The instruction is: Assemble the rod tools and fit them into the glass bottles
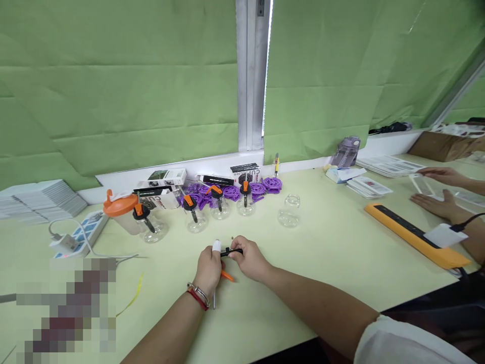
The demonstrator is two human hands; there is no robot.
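My left hand (207, 267) is closed around a black-and-orange pourer top (228, 276), its thumb tipped with a white cover. An orange lever sticks out below the fingers, and a thin light tube (214, 299) points down under the hand. My right hand (249, 258) pinches the black end of the same piece, so both hands hold it just above the table. Behind them stand several glass jars (196, 222) fitted with similar black-and-orange tops. One glass jar without a top (288, 218) stands to the right. Much of the held piece is hidden by my fingers.
Purple plastic parts (231, 193) and printed boxes (244, 174) line the back. At left are an orange-lidded cup (120, 207), a power strip (89, 230) and stacked white cartons (41, 199). A yellow power strip (417, 235) and another person's hands (435, 202) are at right.
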